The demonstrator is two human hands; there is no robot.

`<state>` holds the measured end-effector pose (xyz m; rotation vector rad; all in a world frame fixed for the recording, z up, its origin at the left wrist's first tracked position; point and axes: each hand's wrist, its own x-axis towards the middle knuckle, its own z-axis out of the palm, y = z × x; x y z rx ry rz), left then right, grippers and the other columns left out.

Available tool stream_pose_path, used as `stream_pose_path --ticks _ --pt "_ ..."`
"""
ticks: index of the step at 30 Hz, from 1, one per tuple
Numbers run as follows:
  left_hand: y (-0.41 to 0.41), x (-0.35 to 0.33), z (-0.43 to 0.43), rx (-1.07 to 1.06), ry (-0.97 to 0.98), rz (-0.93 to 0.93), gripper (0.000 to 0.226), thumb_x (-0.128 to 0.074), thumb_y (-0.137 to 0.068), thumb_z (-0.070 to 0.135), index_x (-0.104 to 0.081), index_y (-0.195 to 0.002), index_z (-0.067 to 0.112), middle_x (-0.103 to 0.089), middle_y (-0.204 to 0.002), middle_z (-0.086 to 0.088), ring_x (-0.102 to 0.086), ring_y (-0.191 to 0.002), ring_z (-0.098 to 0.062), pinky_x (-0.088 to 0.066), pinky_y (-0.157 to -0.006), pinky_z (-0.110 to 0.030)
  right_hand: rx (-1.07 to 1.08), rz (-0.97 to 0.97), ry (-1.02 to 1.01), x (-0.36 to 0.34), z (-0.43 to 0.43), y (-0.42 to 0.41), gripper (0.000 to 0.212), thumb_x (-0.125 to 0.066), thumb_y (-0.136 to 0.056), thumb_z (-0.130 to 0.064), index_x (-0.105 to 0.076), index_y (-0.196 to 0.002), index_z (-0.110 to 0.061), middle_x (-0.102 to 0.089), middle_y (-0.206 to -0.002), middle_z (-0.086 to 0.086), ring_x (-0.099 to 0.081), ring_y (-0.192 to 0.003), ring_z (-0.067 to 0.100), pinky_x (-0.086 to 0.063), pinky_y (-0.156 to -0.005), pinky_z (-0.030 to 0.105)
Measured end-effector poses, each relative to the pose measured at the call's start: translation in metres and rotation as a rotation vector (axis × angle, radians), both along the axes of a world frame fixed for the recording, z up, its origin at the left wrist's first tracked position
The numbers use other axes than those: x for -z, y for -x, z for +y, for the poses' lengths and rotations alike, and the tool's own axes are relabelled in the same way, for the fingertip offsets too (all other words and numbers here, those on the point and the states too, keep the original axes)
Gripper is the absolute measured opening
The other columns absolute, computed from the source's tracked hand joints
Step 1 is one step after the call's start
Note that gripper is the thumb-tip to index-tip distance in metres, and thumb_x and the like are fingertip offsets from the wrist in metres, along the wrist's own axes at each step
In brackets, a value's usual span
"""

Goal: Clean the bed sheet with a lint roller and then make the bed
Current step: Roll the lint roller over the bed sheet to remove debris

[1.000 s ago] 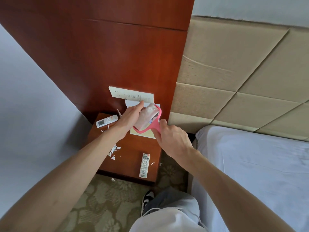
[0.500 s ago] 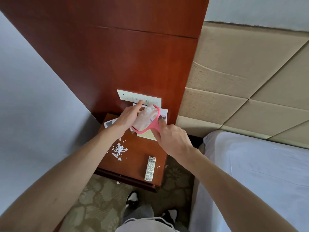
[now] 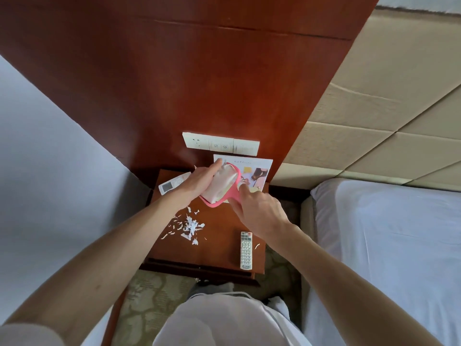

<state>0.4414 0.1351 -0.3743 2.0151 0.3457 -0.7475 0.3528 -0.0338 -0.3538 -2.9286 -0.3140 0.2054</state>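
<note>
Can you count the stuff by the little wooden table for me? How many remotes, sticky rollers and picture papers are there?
remotes: 2
lint roller: 1
picture leaflet: 1
Total: 4

Hotel bedroom: padded headboard (image 3: pixel 374 126), white-sheeted bed (image 3: pixel 389 245), nightstand (image 3: pixel 219 248) with remote (image 3: pixel 246 250), wall switch panel (image 3: pixel 220 147).

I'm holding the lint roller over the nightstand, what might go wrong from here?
The white scraps lie loose on the nightstand below your left hand, which holds the lint roller; a sweep of that arm may push them onto the carpet. The remote sits at the nightstand's front edge close to your right hand, so lowering that arm might knock it off.
</note>
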Motion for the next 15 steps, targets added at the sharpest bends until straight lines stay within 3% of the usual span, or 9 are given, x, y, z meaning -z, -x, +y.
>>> stream_pose_path --ticks 3,5,7,9,11,13,15 --pt "-0.009 0.012 0.023 0.072 0.008 0.049 0.075 -0.037 -0.087 0.084 -0.073 -0.106 0.02 -0.072 -0.112 -0.004 -0.066 -0.106 -0.019 -0.047 -0.1 -0.039 0.036 0.049 -0.029 0.014 0.024 -0.006 0.049 -0.035 -0.105 -0.052 -0.05 -0.123 -0.01 -0.071 -0.09 0.009 -0.072 -0.074 0.029 -0.05 -0.057 0.034" --pt "-0.013 0.024 0.035 0.097 0.003 0.054 0.077 -0.037 -0.084 0.084 -0.074 -0.099 0.017 -0.072 -0.107 -0.008 -0.067 -0.103 -0.022 -0.048 -0.095 -0.039 0.054 0.083 -0.046 0.021 0.035 -0.006 0.048 -0.036 -0.105 -0.052 -0.05 -0.123 -0.009 -0.071 -0.092 0.009 -0.072 -0.074 0.028 -0.052 -0.058 0.034" --pt "-0.015 0.032 0.044 0.117 0.017 0.061 0.074 -0.034 -0.095 0.075 -0.073 -0.105 0.013 -0.071 -0.106 -0.01 -0.067 -0.101 -0.021 -0.046 -0.085 -0.035 0.074 0.113 -0.048 0.026 0.046 -0.006 0.047 -0.036 -0.106 -0.05 -0.05 -0.122 -0.008 -0.071 -0.092 0.01 -0.071 -0.075 0.028 -0.044 -0.056 0.031" --pt "-0.017 0.043 0.053 0.135 0.025 0.08 0.071 -0.027 -0.1 0.072 -0.071 -0.111 0.018 -0.07 -0.109 -0.007 -0.065 -0.103 -0.019 -0.045 -0.087 -0.034 0.091 0.131 -0.047 0.03 0.056 -0.005 0.047 -0.036 -0.105 -0.05 -0.05 -0.122 -0.008 -0.071 -0.093 0.009 -0.071 -0.075 0.027 -0.046 -0.057 0.031" --pt "-0.017 0.05 0.06 0.143 0.021 0.11 0.084 -0.022 -0.088 0.086 -0.073 -0.11 0.023 -0.072 -0.11 -0.004 -0.066 -0.105 -0.02 -0.048 -0.097 -0.039 0.1 0.142 -0.045 0.032 0.063 -0.004 0.046 -0.037 -0.105 -0.049 -0.051 -0.122 -0.009 -0.071 -0.095 0.008 -0.071 -0.077 0.026 -0.052 -0.06 0.033" --pt "-0.019 0.067 0.067 0.134 0.047 0.111 0.103 -0.022 -0.064 0.104 -0.073 -0.107 0.025 -0.073 -0.108 -0.004 -0.067 -0.103 -0.02 -0.049 -0.102 -0.046 0.119 0.166 -0.043 0.034 0.07 -0.004 0.044 -0.038 -0.106 -0.048 -0.052 -0.122 -0.009 -0.07 -0.096 0.008 -0.072 -0.078 0.025 -0.05 -0.061 0.031" --pt "-0.014 0.057 0.069 0.121 0.067 0.109 0.105 -0.031 -0.062 0.105 -0.069 -0.114 0.022 -0.07 -0.118 -0.003 -0.066 -0.107 -0.018 -0.051 -0.099 -0.04 0.128 0.177 -0.041 0.035 0.076 -0.002 0.042 -0.039 -0.106 -0.046 -0.052 -0.122 -0.009 -0.07 -0.097 0.007 -0.071 -0.08 0.025 -0.047 -0.062 0.03"
